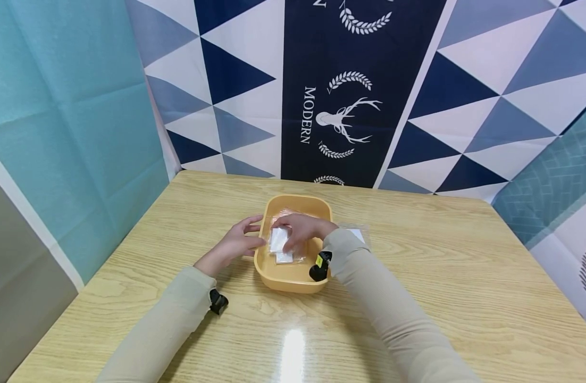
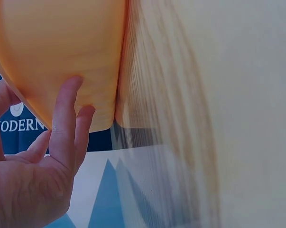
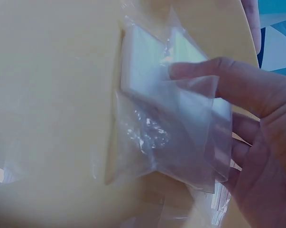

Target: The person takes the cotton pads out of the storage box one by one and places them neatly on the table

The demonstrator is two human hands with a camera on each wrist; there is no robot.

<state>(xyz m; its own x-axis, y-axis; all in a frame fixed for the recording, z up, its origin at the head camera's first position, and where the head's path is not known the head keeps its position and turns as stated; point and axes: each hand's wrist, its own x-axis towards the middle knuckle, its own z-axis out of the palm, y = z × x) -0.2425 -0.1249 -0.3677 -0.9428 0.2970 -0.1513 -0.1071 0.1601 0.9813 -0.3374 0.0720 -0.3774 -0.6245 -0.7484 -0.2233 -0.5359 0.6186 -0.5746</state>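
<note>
A yellow-orange plastic bin [image 1: 291, 286] stands on the wooden table, its outer wall [image 2: 62, 38] filling much of the left wrist view. My left hand [image 1: 234, 243] is at its left side, the fingers spread and lightly bent, fingertips right at the wall. Inside the bin, my right hand [image 1: 300, 229] pinches a clear plastic bag [image 3: 150, 128] with flat white pieces in it, thumb on one face and the other fingers behind. Below that bag lies another white piece in clear plastic [image 1: 284, 257]. More clear plastic [image 1: 287, 211] shows toward the bin's far end.
On the table [image 1: 465, 266] just right of the bin, a clear bag with a white piece [image 1: 357, 233] lies partly behind my right forearm. A patterned cloth [image 1: 331, 106] hangs beyond the table's far edge, and a teal cloth [image 1: 77, 106] hangs at the left.
</note>
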